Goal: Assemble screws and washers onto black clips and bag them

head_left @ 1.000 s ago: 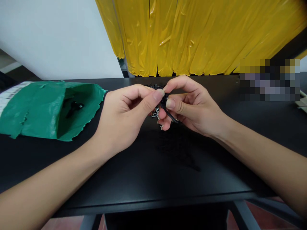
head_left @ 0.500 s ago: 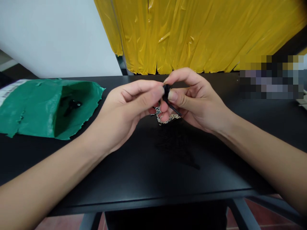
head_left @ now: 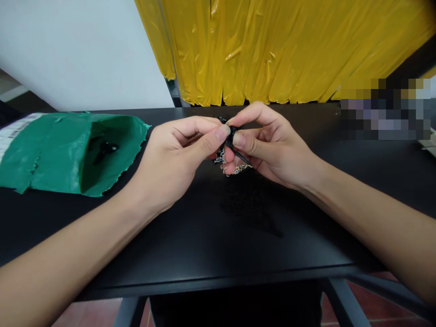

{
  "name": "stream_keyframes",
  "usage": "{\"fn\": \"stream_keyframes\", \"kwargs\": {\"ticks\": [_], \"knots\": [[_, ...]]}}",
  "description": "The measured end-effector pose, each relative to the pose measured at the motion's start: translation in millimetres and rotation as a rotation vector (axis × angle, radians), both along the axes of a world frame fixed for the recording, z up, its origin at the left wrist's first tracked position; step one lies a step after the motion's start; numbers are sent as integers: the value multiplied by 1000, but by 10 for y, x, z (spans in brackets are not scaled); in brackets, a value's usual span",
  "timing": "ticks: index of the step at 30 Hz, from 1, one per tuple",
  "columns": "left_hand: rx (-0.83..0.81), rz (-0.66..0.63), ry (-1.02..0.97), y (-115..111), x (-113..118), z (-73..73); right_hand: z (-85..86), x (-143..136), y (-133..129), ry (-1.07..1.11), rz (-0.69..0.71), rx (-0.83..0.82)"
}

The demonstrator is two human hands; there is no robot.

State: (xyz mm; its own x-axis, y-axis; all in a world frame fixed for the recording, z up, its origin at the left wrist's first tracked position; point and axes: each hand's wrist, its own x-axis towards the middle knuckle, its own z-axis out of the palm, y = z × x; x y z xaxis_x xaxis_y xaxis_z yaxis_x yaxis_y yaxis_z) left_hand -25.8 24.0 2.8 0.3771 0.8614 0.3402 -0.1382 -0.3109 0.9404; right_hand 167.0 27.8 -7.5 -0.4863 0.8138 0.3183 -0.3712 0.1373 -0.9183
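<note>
Both the left hand (head_left: pixel 173 159) and the right hand (head_left: pixel 272 138) pinch one small black part (head_left: pixel 232 137), to the right of the green bag (head_left: pixel 51 156) and up over the counter (head_left: pixel 204 240). A thin black stem (head_left: pixel 243 158) pokes down from it. Past the hands, also right of the bag, sit tiny silver bits (head_left: pixel 218 158) that look like screws, and some gold and silver bits (head_left: pixel 242 169). A dark patch (head_left: pixel 247 202) right of the bag is too dim to make out. To do this well, I think it helps to hold one side still and let the other hand make small, soft moves. Pushing too hard could make the part slip, and black on black looks hard to find.
</note>
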Motion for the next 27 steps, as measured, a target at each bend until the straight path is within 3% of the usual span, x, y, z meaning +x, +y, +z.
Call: {"fn": "stream_keyframes", "kwargs": {"ticks": [8,18,23,27], "knots": [[-205,-90,-94,-40,12,81,50,21,-6,-20,-39,-36],[-19,109,32,-11,22,28,40,-8,-16,-51,-60,-23],[16,61,22,-32,27,32,-1,3,0,-26,-24,-15],[-74,-3,-31,-34,5,32,-29,11,21,1,47,-27]]}}
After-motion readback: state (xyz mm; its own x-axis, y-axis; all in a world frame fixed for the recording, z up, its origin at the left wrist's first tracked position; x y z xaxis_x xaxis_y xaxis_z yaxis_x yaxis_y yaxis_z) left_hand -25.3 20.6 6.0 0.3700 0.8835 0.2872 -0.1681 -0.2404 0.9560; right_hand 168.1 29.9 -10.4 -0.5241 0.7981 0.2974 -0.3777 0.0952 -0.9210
